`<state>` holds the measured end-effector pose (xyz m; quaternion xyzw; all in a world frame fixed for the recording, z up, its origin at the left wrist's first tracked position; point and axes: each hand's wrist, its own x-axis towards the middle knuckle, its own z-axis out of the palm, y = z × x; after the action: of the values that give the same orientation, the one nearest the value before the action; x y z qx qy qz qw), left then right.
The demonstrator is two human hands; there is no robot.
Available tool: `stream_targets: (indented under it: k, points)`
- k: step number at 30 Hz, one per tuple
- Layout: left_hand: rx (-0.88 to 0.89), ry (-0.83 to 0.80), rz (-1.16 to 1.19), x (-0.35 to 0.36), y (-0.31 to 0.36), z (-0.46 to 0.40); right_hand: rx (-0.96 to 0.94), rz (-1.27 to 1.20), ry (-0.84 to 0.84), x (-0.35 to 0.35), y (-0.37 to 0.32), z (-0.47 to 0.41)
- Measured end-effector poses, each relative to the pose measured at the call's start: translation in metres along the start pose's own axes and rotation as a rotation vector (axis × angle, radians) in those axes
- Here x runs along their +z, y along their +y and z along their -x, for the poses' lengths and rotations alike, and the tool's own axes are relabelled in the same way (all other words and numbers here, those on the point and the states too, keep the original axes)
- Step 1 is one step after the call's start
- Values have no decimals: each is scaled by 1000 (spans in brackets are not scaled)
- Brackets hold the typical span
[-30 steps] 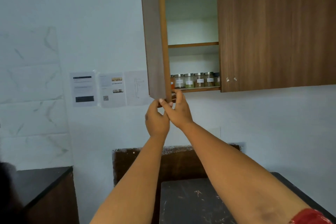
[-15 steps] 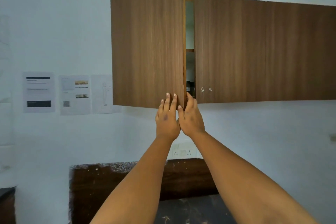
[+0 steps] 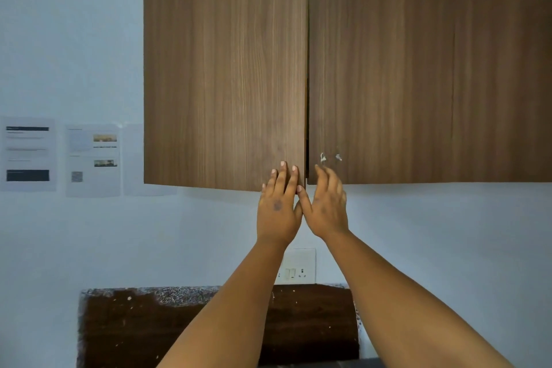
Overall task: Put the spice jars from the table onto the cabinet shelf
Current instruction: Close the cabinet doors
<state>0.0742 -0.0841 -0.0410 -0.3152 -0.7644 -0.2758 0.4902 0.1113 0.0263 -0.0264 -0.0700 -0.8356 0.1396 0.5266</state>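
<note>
The wooden wall cabinet fills the upper middle and right. Its left door (image 3: 225,69) is almost shut, with only a thin dark gap at its right edge. My left hand (image 3: 279,206) lies flat with fingers spread against the door's lower right corner. My right hand (image 3: 327,206) is open just beside it, fingers up near the lower left corner of the neighbouring door (image 3: 418,78), and looks blurred. The spice jars and the shelf are hidden behind the doors.
Three printed sheets (image 3: 92,160) are stuck on the wall left of the cabinet. A white switch and socket plate (image 3: 298,266) sits below my hands. A dark brown backsplash board (image 3: 134,329) runs along the bottom.
The left door has swung from wide open to nearly shut, hiding the jars on the shelf. Both hands followed its lower corner and flattened out.
</note>
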Motion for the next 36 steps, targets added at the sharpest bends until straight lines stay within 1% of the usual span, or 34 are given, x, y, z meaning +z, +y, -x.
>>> stream_targets:
  k: [4, 7, 12, 16, 19, 24, 29, 32, 34, 36]
  points:
    - [2, -91, -93, 14, -5, -14, -9, 65, -56, 14, 24, -18]
    - [43, -154, -193, 23, -14, -29, 8, 151, -75, 23, 39, -33]
    - [76, -200, -207, 39, -27, -36, -36, 176, -116, 40, 47, -45]
    - [62, -256, -259, 54, -29, -42, -12, 174, -139, 51, 48, -48]
    - [29, -315, -294, 62, -29, -48, -29, 201, -179, 54, 51, -58]
    - [-21, -360, -306, 78, -30, -58, -83, 241, -224, 60, 62, -78]
    - [-60, -392, -335, 96, -37, -69, -78, 129, -237, 81, 65, -86]
    - [-88, -413, -353, 104, -37, -76, -53, 107, -253, 92, 67, -91]
    - [-103, -412, -356, 107, -37, -81, -55, 126, -275, 99, 68, -95]
    - [-89, -394, -390, 111, -36, -82, -48, 172, -257, 107, 66, -96]
